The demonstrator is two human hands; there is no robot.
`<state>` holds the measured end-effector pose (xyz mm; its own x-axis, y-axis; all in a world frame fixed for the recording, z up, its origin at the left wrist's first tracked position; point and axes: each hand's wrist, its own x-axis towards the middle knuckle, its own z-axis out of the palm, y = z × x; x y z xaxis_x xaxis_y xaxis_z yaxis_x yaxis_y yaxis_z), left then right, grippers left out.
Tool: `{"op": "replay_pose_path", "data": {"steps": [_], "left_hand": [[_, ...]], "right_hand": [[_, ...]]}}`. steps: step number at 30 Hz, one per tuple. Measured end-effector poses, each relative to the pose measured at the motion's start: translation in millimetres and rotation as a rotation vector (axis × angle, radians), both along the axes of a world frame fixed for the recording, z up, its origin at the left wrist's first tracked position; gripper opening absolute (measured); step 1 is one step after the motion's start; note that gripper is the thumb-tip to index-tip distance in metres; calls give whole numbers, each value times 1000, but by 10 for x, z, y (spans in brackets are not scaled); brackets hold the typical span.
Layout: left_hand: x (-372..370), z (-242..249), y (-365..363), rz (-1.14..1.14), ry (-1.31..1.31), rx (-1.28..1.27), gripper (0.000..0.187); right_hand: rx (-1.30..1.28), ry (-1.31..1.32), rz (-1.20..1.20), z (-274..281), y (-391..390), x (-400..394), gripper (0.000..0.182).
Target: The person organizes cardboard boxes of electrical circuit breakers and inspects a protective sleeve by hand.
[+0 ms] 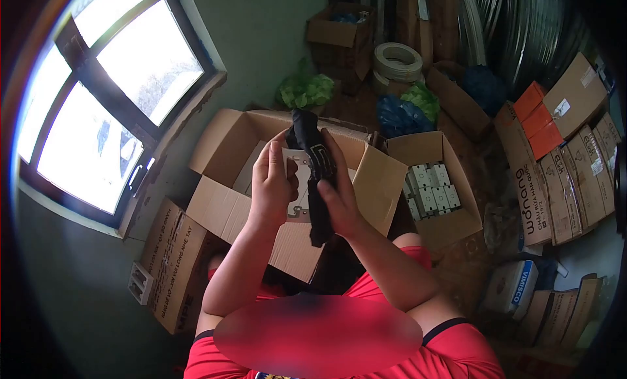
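Observation:
A dark, folded piece of black fabric with yellowish stitching is held upright over the large open cardboard box. My right hand wraps around its right side, thumb across the front and fingers behind. On its left side is my left hand, with curled fingers, the thumb pointing up and a fingertip at the fabric's upper left edge; what lies inside its curl is hidden. Below and behind the hands, the large cardboard box has its flaps spread. White plates with cut-outs show inside it, partly covered by my hands.
A smaller open box to the right holds several white square boxes. Printed cartons stand at left by the window, more cartons at right. White coiled tubing and blue plastic bags lie at the back.

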<state>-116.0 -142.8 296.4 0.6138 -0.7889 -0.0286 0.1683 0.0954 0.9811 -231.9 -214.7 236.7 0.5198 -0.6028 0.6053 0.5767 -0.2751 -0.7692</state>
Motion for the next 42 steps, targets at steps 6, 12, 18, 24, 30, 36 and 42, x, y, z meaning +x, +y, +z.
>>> {"op": "replay_pose_path", "data": {"steps": [6, 12, 18, 24, 30, 36, 42], "left_hand": [[54, 58, 23, -177, -48, 102, 51], [-65, -92, 87, -268, -54, 239, 42], [44, -56, 116, -37, 208, 17, 46], [10, -68, 112, 36, 192, -19, 65], [89, 0, 77, 32, 92, -86, 58], [-5, 61, 32, 165, 146, -106, 47], [121, 106, 45, 35, 55, -105, 39]], "right_hand": [[-146, -89, -283, -42, 91, 45, 69], [177, -7, -269, -26, -51, -126, 30], [-6, 62, -44, 19, 62, 6, 75], [-116, 46, -9, -19, 27, -34, 84], [-166, 123, 26, 174, 38, -90, 76], [-238, 105, -53, 104, 41, -92, 70], [-216, 112, -174, 85, 101, -81, 73]]}}
